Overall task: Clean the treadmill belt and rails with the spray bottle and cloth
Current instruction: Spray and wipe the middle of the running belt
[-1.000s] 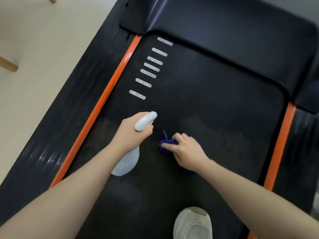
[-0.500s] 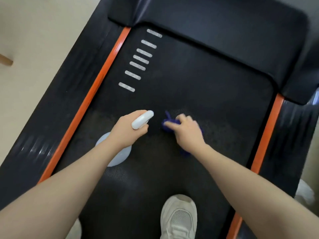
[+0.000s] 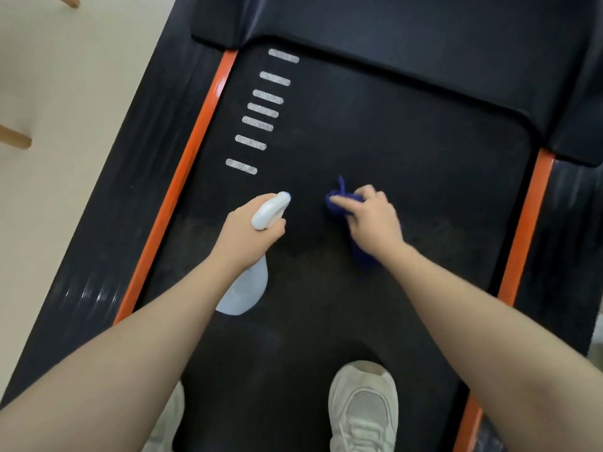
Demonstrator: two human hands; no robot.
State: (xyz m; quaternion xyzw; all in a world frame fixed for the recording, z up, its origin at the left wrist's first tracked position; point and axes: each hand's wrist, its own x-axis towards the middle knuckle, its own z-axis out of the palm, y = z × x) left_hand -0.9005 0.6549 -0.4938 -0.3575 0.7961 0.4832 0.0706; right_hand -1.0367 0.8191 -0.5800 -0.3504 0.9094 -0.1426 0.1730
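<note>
On belt (image 3: 408,151): both hands
Left hand (image 3: 248,236): grips spray bottle (image 3: 269,212)
Right hand (image 3: 375,220): fingers curled, pressing blue cloth (image 3: 339,200) down

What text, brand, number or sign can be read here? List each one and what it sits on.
None can be read.
Treadmill belt: only seven plain white dashes, no letters or numbers.
Spray bottle, blue cloth, white shoe, orange rails: no label or logo visible.
</note>
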